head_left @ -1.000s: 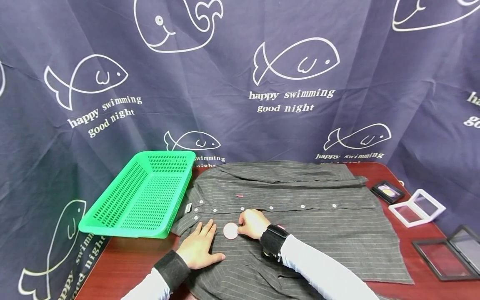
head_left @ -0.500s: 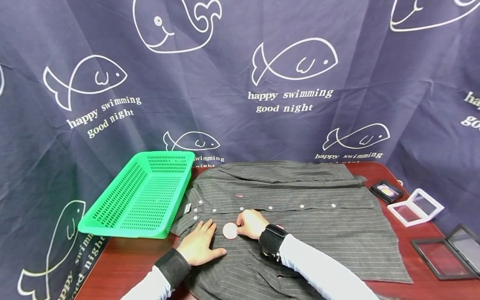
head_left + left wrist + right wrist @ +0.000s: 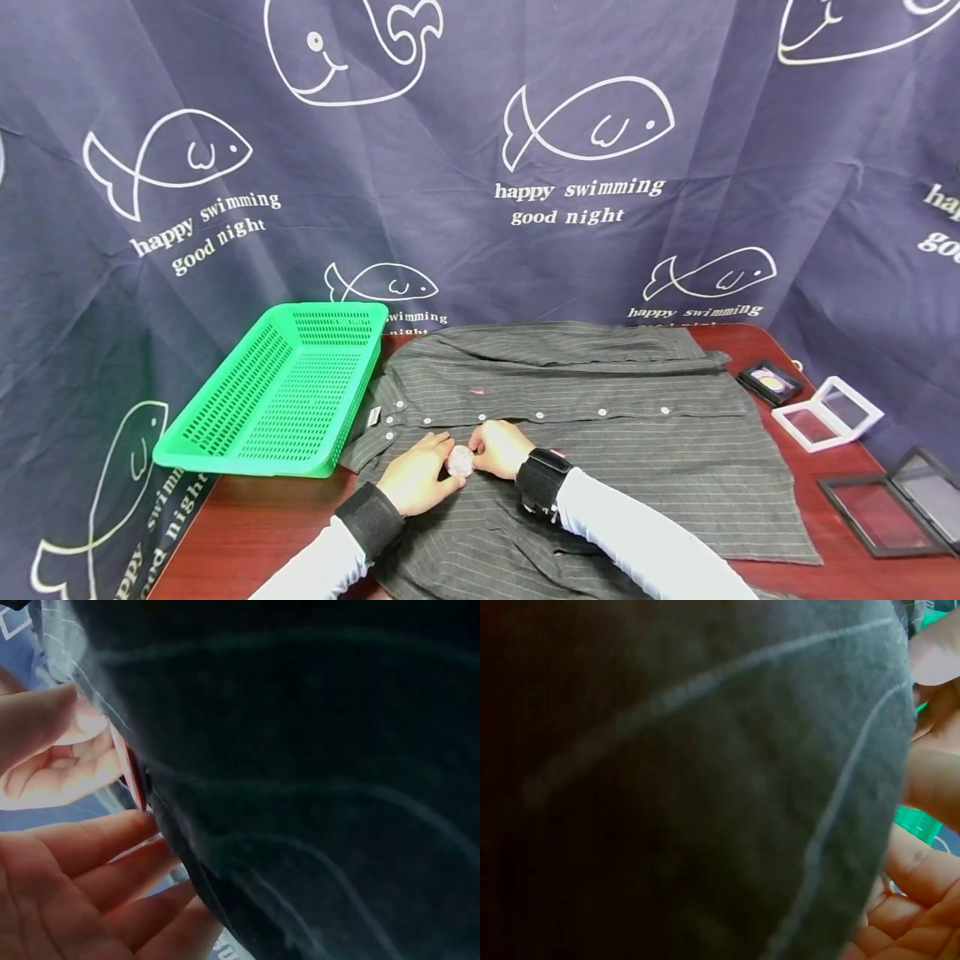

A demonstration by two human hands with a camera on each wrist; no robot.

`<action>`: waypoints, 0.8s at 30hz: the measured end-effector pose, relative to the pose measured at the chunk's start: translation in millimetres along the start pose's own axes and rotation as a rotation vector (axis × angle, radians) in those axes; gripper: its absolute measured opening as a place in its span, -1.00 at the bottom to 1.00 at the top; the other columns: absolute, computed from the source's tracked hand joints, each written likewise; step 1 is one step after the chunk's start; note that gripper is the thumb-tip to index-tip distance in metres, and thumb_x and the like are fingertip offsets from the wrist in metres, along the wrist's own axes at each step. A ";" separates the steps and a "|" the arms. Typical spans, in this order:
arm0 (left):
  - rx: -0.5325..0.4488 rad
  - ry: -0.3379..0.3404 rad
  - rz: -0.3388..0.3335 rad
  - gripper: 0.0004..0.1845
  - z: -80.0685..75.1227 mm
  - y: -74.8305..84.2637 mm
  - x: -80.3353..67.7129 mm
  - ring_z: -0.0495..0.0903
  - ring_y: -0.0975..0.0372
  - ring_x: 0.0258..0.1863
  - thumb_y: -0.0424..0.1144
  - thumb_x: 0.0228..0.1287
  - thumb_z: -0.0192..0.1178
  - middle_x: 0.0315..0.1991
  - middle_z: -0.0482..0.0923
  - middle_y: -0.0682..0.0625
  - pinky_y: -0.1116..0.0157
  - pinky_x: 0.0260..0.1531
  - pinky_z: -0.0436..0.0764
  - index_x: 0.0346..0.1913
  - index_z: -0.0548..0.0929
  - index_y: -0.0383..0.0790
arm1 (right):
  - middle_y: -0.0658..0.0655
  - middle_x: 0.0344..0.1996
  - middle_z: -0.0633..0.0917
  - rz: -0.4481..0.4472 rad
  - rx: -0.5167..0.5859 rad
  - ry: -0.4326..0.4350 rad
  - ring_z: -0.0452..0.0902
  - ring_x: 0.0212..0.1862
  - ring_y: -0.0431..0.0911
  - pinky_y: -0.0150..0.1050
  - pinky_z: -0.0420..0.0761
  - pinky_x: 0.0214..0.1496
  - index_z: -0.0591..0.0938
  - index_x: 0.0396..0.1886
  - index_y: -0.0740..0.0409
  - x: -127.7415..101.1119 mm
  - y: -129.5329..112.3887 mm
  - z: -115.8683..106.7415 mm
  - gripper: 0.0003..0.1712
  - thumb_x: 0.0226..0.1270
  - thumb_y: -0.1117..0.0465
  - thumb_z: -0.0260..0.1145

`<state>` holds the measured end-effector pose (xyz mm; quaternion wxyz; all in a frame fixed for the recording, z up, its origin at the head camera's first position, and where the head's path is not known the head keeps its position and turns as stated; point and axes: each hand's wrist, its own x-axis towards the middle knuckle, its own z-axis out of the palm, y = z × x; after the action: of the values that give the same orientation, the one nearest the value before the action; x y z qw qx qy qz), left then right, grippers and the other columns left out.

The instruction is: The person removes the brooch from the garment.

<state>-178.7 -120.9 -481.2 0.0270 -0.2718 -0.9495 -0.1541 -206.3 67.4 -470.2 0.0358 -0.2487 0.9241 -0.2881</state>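
Note:
A small round disc, pale pink and white, is between my two hands over a dark grey striped shirt. My right hand pinches its right side between thumb and bent fingers. From the left, my left hand grips its edge, with forefinger above and thumb below. The left wrist view shows the disc edge-on as a thin red rim among fingertips. In the right wrist view the shirt's cloth hides most of the work, with fingers along the right border.
A green perforated basket stands at the left of the reddish table. On the right lie a small black case, an unfolded white frame and an unfolded black frame. A patterned curtain hangs behind.
My left hand has moved right, from lying flat on the shirt to the disc's left edge. The disc looks whiter and shinier. My right hand stays at its right side.

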 end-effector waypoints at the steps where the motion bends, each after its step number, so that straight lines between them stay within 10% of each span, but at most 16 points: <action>1: 0.009 0.004 0.008 -0.44 0.6 0.4 0.5 0.53 -0.15 0.21 -0.08 0.13 0.33 0.15 0.57 -0.28 -0.04 0.18 0.51 0.10 0.59 -0.42 | 0.05 -0.59 0.70 0.000 0.003 -0.001 0.54 -0.48 -0.15 -0.27 0.50 -0.40 0.70 -0.42 0.24 0.3 0.1 0.4 -0.84 -0.10 0.37 0.39; 24: 0.050 0.075 0.062 -0.61 5.9 -0.3 0.1 0.61 -0.03 0.09 -0.24 0.10 0.37 0.05 0.62 -0.26 0.04 0.04 0.60 -0.03 0.61 -0.36 | 0.03 -0.58 0.69 0.001 0.008 -0.003 0.48 -0.51 -0.21 -0.37 0.43 -0.44 0.63 -0.44 0.22 5.6 -3.9 4.8 -0.83 -0.11 0.40 0.41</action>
<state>-178.7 -119.3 -486.9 0.0742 -0.2944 -0.9425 -0.1394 -208.5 59.5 -471.6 0.0383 -0.2487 0.9229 -0.2914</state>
